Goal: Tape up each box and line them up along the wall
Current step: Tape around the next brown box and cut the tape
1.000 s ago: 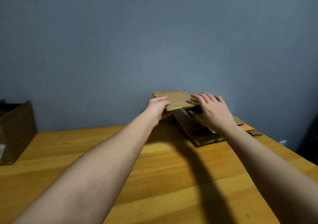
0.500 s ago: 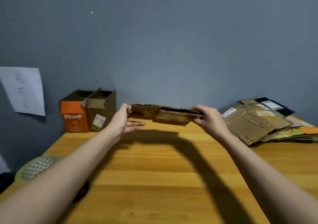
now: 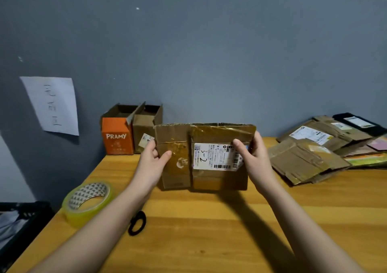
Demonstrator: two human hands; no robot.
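Note:
A flattened brown cardboard box [image 3: 209, 178] with a white shipping label stands upright on its lower edge on the wooden table [image 3: 209, 230], its face towards me. My left hand [image 3: 151, 159] grips its left edge, thumb on the front. My right hand [image 3: 254, 157] grips its right edge, thumb over the label. Two opened boxes stand by the wall at the back left: an orange box [image 3: 117, 138] marked PRAMY and a plain brown box [image 3: 146, 126] beside it. A roll of clear tape [image 3: 89, 202] lies at the table's left edge.
A pile of flattened cardboard boxes [image 3: 310, 157] lies at the back right. Black scissors handles [image 3: 137, 223] show under my left forearm. A sheet of paper [image 3: 52, 105] hangs on the grey wall. A dark crate [image 3: 23, 220] sits beyond the table's left edge.
The flattened box went from lying flat in the air between my hands to standing upright on the table, face towards me. The view dropped and now shows the tape roll.

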